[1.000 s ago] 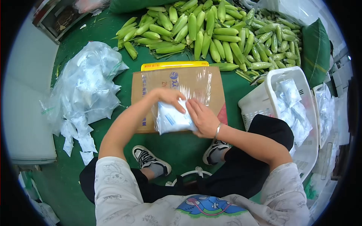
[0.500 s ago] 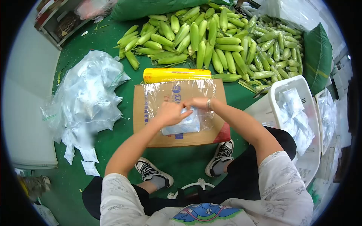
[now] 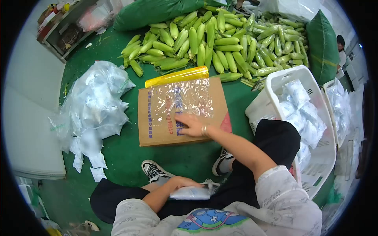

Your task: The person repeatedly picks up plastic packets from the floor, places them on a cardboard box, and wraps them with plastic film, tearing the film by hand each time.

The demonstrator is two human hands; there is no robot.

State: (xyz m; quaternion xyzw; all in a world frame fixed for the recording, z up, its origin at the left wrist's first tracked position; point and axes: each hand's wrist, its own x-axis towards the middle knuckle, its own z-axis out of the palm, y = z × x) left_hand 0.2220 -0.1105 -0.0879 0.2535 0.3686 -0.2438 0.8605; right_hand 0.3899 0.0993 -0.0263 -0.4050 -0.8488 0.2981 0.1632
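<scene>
Clear film (image 3: 199,100) lies over the top of a cardboard box (image 3: 157,137). My right hand (image 3: 191,125) rests on the box near the film's lower edge, fingers spread and nothing held. Low in the view, near my lap, my left hand (image 3: 183,182) is on a white ice-pack-like packet (image 3: 191,192) wrapped in film; its fingers curl over the packet. A loose tail of film trails from the packet's right end. Behind the box lies a yellow roll (image 3: 177,76), slightly slanted.
A clear bag of white packets (image 3: 98,98) sits on the floor at left, with loose packets beside it. A white basket (image 3: 271,84) of packets stands at right. A pile of green corn (image 3: 212,39) and green sacks (image 3: 323,47) lie beyond the box.
The wrapped packet has gone from the box top down to my lap with my left hand. My right hand has come away from the packet and spread on the box.
</scene>
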